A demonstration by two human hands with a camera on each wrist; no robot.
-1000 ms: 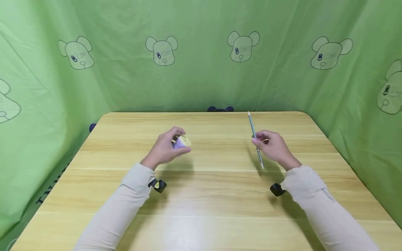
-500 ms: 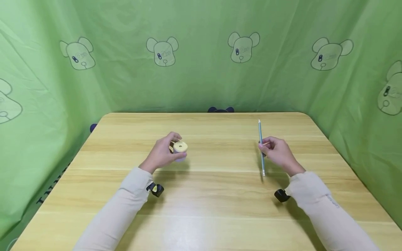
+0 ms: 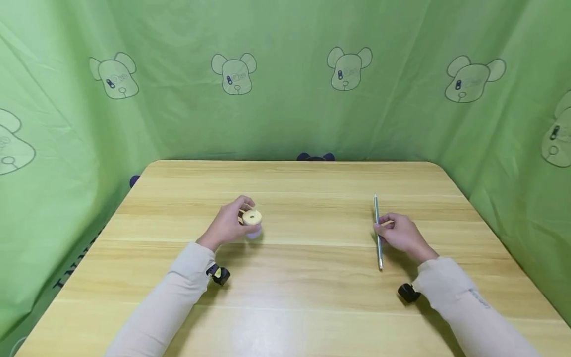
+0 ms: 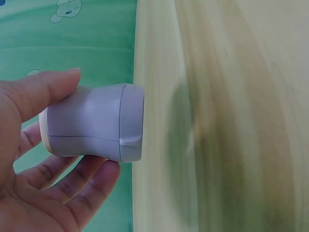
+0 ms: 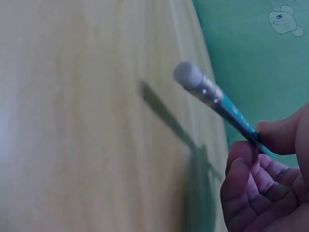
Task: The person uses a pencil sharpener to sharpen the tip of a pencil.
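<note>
My left hand (image 3: pixel 225 225) grips a pencil sharpener (image 3: pixel 253 221), thumb on the near side and fingers round the far side. Its round pale-yellow top has a small hole and faces up. The waisted lilac body (image 4: pixel 91 121) shows in the left wrist view, base close over the table with a shadow beside it. Toward the right of the table, my right hand (image 3: pixel 403 235) pinches a blue-green pencil (image 3: pixel 379 253) near its middle. The pencil's tip points away from me. A white eraser (image 5: pixel 188 75) in a metal band caps its near end, above its shadow.
A pale wood-grain table (image 3: pixel 303 277) spreads under both hands, rounded at its far corners. Green curtains (image 3: pixel 290 114) printed with bear heads hang behind it and along both sides. A black wrist camera (image 3: pixel 220 275) sits at the left cuff, another black camera (image 3: pixel 408 293) at the right.
Both hands have come lower and nearer to me, the right one also moving rightward. The sharpener has turned from tilted to upright. The pencil has swung nearly straight, pointing away.
</note>
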